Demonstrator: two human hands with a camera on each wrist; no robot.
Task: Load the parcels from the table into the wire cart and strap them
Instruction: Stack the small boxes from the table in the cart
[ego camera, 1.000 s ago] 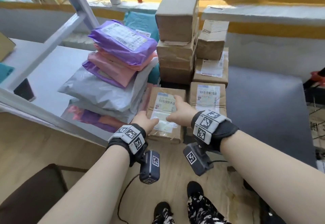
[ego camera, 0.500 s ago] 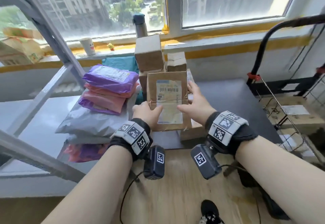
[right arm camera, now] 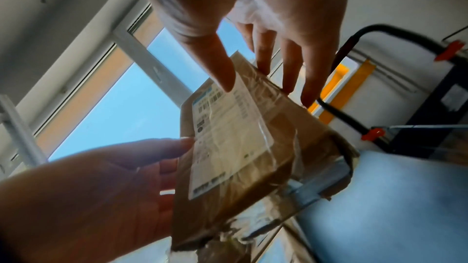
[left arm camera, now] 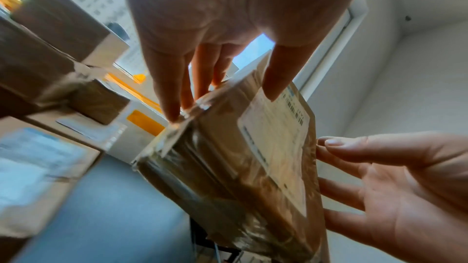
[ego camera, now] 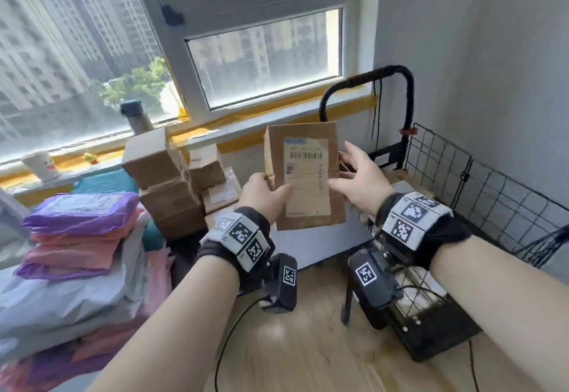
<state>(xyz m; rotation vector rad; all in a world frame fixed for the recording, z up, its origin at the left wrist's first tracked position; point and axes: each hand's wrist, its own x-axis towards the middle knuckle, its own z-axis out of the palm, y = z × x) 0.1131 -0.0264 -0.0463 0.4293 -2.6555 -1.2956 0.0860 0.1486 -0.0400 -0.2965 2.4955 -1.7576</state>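
I hold a flat brown parcel (ego camera: pixel 304 176) with a white barcode label upright in the air, above the grey table's (ego camera: pixel 320 250) right end. My left hand (ego camera: pixel 264 194) pinches its left edge, thumb on the front and fingers behind (left arm camera: pixel 177 95). My right hand (ego camera: pixel 348 173) holds the right edge, thumb on the label (right arm camera: pixel 225 75) and spread fingers behind. The black wire cart (ego camera: pixel 492 206) stands to the right, its looped handle (ego camera: pixel 400 74) behind the parcel. Stacked brown boxes (ego camera: pixel 166 182) and a pile of poly mailers (ego camera: pixel 77 237) remain on the table at left.
A thermos (ego camera: pixel 135 117) and a paper cup (ego camera: pixel 40 165) stand on the window sill behind the boxes. Black cords (ego camera: pixel 377 108) hang from the cart handle near the grey wall. Wooden floor (ego camera: pixel 308 345) lies below my arms, between table and cart.
Both hands lifted the labelled parcel off the table, stood it upright and carried it right, toward the cart. My view swung up and to the right.
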